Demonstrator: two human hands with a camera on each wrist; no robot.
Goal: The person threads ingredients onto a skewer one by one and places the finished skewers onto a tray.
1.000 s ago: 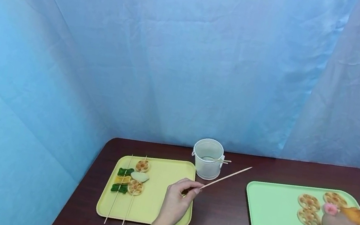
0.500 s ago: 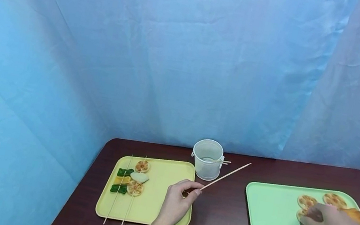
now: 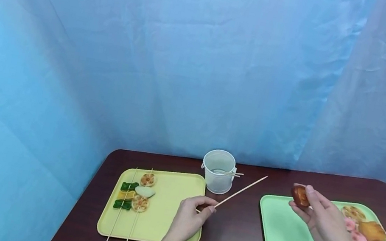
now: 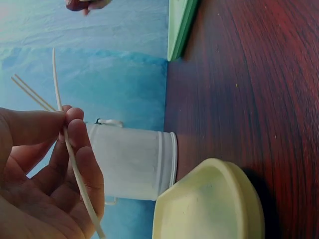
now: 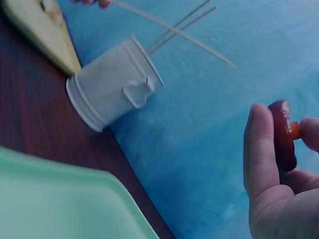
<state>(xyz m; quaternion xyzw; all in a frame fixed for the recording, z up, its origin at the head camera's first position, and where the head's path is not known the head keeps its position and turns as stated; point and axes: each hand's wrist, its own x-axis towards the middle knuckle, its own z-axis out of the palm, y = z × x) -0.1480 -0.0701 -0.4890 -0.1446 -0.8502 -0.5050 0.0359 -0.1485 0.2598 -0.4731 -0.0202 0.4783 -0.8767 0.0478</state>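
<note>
My left hand (image 3: pixel 187 222) pinches a wooden skewer (image 3: pixel 242 191) between thumb and fingers, its pointed end angled up and to the right. In the left wrist view the skewer (image 4: pixel 79 179) runs across the fingers. Raised over the far left part of the green tray (image 3: pixel 284 240), my right hand (image 3: pixel 330 233) holds a brown mushroom (image 3: pixel 301 196). The right wrist view shows the dark glossy cap of the mushroom (image 5: pixel 283 134) and its short orange stem between the fingers and thumb. The hand hides part of the tray.
The yellow tray (image 3: pixel 165 236) holds two loaded skewers with green, yellow and white pieces and lotus root slices (image 3: pixel 140 204). A white bucket (image 3: pixel 218 181) with two skewers stands behind. Pink pieces (image 3: pixel 358 238), a golden-brown piece (image 3: pixel 372 232) and others lie on the green tray.
My right hand has risen from the food on the green tray and moved left and away, with the mushroom now showing in it. The left hand keeps its skewer nearly still.
</note>
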